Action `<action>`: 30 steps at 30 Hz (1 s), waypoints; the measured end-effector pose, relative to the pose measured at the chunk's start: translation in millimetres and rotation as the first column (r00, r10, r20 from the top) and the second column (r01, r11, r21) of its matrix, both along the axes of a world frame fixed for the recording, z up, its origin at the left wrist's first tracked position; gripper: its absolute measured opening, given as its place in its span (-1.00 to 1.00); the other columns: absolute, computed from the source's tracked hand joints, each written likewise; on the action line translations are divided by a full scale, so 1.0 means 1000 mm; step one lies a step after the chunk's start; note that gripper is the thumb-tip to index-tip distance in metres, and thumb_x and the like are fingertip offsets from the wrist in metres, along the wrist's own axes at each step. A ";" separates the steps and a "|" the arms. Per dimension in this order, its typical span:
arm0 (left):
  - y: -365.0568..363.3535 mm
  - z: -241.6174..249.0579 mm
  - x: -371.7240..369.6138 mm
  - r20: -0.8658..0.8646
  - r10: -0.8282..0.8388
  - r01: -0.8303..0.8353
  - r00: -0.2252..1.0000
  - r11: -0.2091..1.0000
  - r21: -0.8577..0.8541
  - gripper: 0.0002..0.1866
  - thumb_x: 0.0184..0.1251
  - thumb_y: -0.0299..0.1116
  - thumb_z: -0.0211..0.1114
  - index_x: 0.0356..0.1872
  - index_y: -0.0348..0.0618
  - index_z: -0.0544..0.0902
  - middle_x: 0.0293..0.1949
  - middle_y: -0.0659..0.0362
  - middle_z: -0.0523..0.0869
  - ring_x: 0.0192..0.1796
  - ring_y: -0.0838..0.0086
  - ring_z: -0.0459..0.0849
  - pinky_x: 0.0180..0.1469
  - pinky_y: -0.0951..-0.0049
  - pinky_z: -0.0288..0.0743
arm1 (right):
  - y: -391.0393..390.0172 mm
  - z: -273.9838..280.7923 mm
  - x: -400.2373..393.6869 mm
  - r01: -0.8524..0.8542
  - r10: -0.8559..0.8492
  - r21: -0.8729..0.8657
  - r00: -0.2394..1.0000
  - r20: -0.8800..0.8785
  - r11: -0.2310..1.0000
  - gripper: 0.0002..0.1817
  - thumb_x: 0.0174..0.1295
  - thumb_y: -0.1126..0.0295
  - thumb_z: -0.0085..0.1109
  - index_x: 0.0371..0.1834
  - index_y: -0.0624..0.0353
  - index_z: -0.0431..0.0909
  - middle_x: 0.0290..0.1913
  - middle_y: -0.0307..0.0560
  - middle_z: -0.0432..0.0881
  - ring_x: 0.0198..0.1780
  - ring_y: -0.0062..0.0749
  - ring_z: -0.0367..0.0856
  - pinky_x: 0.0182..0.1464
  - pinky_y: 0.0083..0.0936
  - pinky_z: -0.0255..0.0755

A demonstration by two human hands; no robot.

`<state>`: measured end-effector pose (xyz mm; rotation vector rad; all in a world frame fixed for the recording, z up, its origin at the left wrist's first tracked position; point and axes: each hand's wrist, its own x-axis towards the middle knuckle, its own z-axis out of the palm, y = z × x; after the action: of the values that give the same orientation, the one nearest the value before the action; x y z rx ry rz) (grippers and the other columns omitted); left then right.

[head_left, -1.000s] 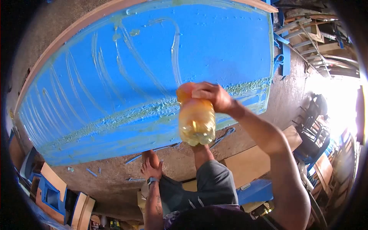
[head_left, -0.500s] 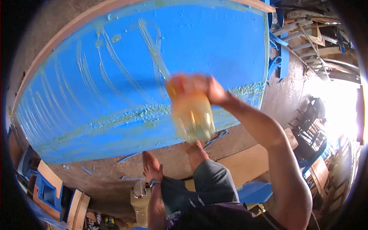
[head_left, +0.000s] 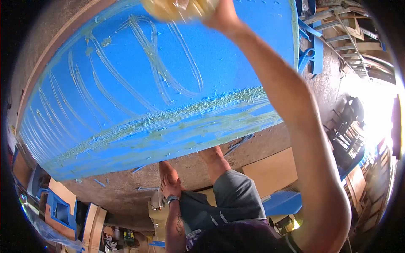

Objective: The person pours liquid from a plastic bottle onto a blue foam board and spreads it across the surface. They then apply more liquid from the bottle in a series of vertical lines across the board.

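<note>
In my right hand (head_left: 222,17) is a clear plastic bottle (head_left: 179,9) of yellowish liquid, held over the far part of a large blue panel (head_left: 236,55). The view's top edge cuts off much of the bottle, and my fingers are mostly hidden. Glossy, glue-like trails (head_left: 109,82) run in long curved stripes over the panel's left and middle. A rough greenish band (head_left: 177,111) crosses its near side. My left hand (head_left: 171,185), with a watch at the wrist, lies on my leg near the knee, fingers stretched out and holding nothing.
Blue offcut strips (head_left: 139,168) lie on the concrete floor (head_left: 122,194) by the panel's near edge. A wooden board (head_left: 272,168) is right of my legs. Stacked chairs (head_left: 348,130) and a ladder (head_left: 350,50) stand at the right. Blue-trimmed wooden pieces (head_left: 61,211) sit at lower left.
My right hand has carried the bottle up and away from me, toward the panel's far edge. A new looped trail shows on the panel's middle. My left hand stays on my leg.
</note>
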<state>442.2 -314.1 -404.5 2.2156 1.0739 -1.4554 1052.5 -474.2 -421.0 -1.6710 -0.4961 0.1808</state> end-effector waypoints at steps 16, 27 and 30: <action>-0.013 0.009 0.000 0.037 0.007 -0.007 0.999 1.000 0.011 -0.17 -0.01 0.15 0.30 0.30 0.06 0.27 0.22 -0.04 0.38 0.25 -0.03 0.31 0.27 -0.05 0.13 | -0.028 0.010 0.050 0.056 0.150 -0.371 0.852 0.502 0.927 -0.58 -0.12 0.59 0.27 -0.09 0.27 0.49 -0.18 0.10 0.62 -0.16 -0.26 0.59 -0.17 -0.39 0.45; -0.031 0.015 0.042 0.413 0.209 -0.086 0.887 0.951 -0.296 -0.27 0.10 0.08 0.27 0.24 -0.13 0.33 0.16 -0.07 0.45 0.20 0.00 0.38 0.23 0.06 0.25 | -0.174 0.041 -0.174 -0.203 0.193 -0.479 0.979 -0.071 0.854 -0.55 -0.21 0.43 0.40 -0.14 0.06 0.54 -0.11 -0.08 0.59 -0.10 -0.12 0.58 -0.06 -0.30 0.51; -0.049 0.021 0.057 0.489 0.250 -0.050 0.836 0.921 -0.386 -0.26 0.09 0.08 0.28 0.24 -0.11 0.33 0.13 -0.08 0.46 0.20 0.00 0.38 0.22 0.07 0.27 | -0.168 0.059 -0.162 -0.115 0.031 -0.492 0.984 -0.177 0.863 -0.57 -0.23 0.43 0.39 -0.19 0.13 0.53 -0.24 -0.11 0.58 -0.20 -0.15 0.58 -0.17 -0.35 0.51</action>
<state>499.4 -363.2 -383.1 2.0233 0.7059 -0.8024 890.1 -641.8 -362.5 -2.1245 -0.4076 0.5382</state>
